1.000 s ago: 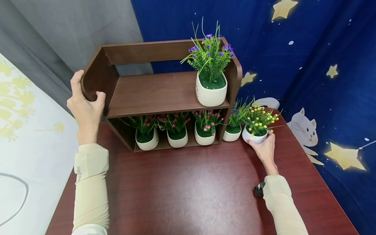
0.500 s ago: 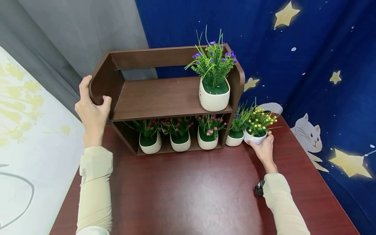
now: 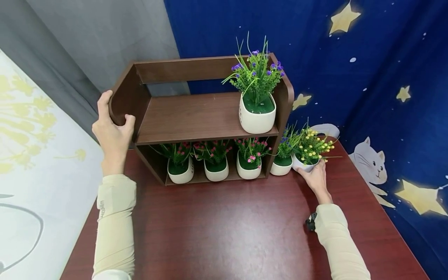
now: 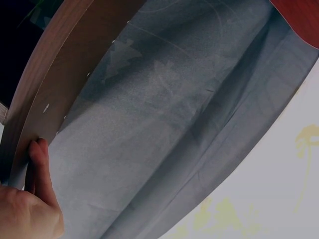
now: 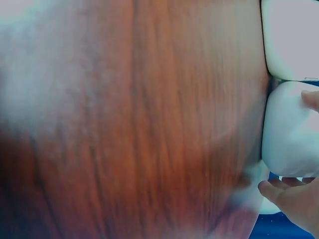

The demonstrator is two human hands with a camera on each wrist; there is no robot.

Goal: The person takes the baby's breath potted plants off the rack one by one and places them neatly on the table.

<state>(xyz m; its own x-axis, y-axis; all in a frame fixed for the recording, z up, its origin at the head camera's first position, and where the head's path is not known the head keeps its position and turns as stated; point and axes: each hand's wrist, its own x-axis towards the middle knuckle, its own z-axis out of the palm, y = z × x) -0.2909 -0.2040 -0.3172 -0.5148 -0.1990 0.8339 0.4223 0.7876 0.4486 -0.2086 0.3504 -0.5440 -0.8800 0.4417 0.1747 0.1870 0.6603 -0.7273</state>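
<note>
Sitting at the right end of the table (image 3: 217, 229), a white pot of yellow flowers (image 3: 309, 151) is being held by the right hand (image 3: 316, 179). That hand is clamping the pot between its thumb, which is pressing the near wall, and its fingers, which are reaching round the right side. Just beside it on the left, a pot of blue flowers (image 3: 282, 159) is standing on the table; in the right wrist view the two pots are touching or nearly so. Next to them a brown shelf (image 3: 196, 114) is rising, its lower level carrying three pots of pink flowers (image 3: 216, 167) in a row. A pot of purple flowers (image 3: 258, 109) is standing upright at the right end of the upper board. At the other end, the left hand (image 3: 112, 140) is gripping the shelf's side panel, its thumb lying on the inner side and its fingers curling over the outer edge. Behind the shelf, a grey curtain (image 3: 133, 31) and a blue curtain (image 3: 315, 42) with yellow stars are hanging.
</note>
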